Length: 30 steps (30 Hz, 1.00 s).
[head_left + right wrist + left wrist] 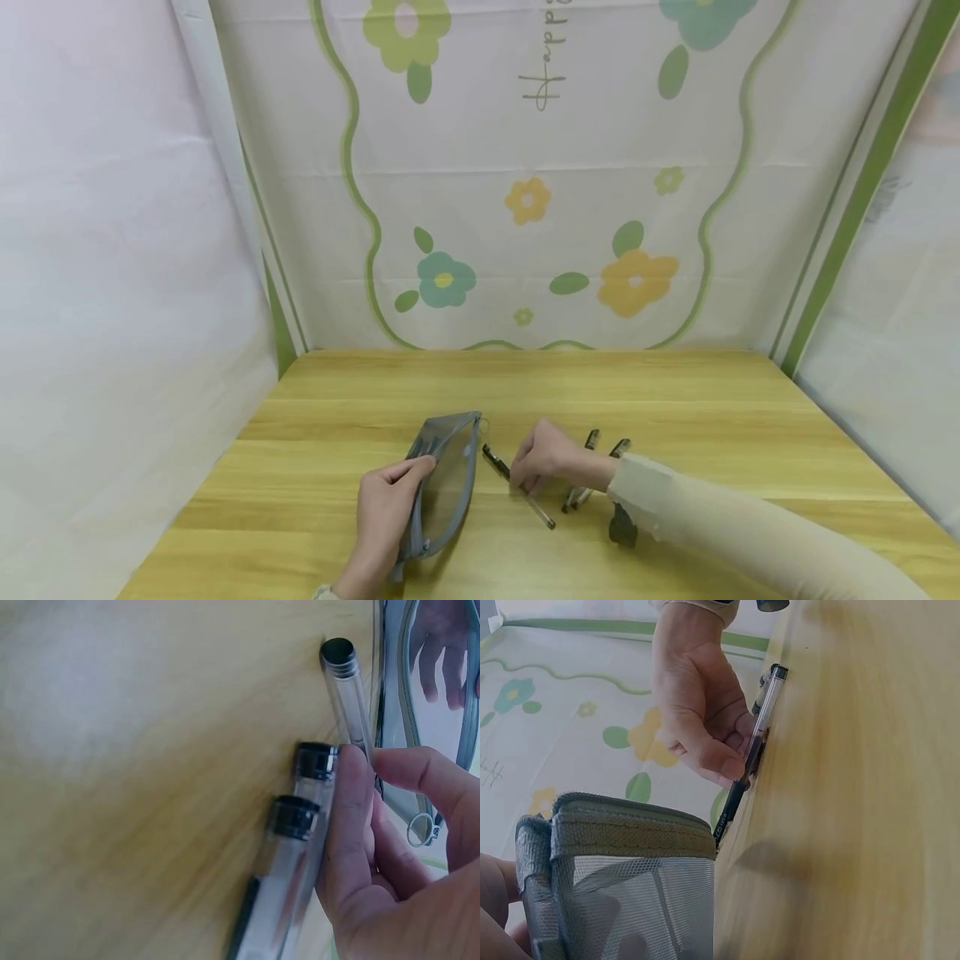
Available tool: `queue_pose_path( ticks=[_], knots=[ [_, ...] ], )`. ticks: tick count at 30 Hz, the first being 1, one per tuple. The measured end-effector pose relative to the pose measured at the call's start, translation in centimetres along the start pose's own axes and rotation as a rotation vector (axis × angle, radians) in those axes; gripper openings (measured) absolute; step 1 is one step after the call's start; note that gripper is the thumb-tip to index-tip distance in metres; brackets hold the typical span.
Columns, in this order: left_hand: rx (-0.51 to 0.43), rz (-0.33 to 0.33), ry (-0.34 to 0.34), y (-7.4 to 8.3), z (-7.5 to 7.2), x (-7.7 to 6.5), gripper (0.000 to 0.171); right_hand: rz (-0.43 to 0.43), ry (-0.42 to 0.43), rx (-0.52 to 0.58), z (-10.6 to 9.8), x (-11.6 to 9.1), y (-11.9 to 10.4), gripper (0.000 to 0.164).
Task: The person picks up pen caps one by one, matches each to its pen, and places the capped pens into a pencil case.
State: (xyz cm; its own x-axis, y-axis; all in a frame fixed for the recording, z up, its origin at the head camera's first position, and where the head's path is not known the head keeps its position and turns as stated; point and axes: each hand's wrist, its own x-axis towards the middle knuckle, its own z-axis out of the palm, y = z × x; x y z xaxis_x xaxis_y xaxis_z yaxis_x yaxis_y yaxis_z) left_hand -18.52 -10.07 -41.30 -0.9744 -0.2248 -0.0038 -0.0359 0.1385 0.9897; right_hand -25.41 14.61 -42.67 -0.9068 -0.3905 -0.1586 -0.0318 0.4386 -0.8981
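My left hand [384, 510] grips the near side of a grey mesh zip pouch [454, 483], its thumb at the zipped edge. The pouch's mouth gapes toward the right. Just right of it, my right hand [546, 460] pinches a gel pen [542, 512] near its middle. This pen has a black cap end and a clear barrel, and it slants with the clear end toward me. In the right wrist view, thumb and fingers meet around the clear barrel [348, 705]. Two similar pens [294, 817] lie beside that hand, partly hidden under the forearm in the head view.
The wood-grain table [315, 467] runs back to a white flowered cloth [480, 233]. More white cloth hangs at the left and right sides. A round metal zip pull [424, 829] dangles from the pouch's far end. Something dark [622, 527] shows below the right sleeve.
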Motion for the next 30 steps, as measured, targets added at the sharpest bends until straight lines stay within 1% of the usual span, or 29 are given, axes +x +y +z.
queue_pose_path(
  ticks=[11, 21, 25, 30],
  knots=[
    [0.007, 0.002, 0.012, -0.2, -0.2, -0.3, 0.025, -0.020, -0.002, 0.045, 0.3, -0.5, 0.1, 0.004],
    [-0.005, 0.015, 0.024, -0.1, -0.1, 0.0, 0.021, -0.016, 0.000, 0.069, -0.1, -0.5, -0.3, 0.005],
    [-0.010, 0.026, 0.032, -0.1, -0.1, 0.1, 0.019, -0.016, 0.020, 0.090, -0.2, -1.0, -0.3, 0.008],
    [-0.015, 0.037, 0.034, -0.1, -0.1, 0.1, 0.018, -0.002, 0.086, 0.167, 0.6, -1.6, -0.1, 0.011]
  ],
)
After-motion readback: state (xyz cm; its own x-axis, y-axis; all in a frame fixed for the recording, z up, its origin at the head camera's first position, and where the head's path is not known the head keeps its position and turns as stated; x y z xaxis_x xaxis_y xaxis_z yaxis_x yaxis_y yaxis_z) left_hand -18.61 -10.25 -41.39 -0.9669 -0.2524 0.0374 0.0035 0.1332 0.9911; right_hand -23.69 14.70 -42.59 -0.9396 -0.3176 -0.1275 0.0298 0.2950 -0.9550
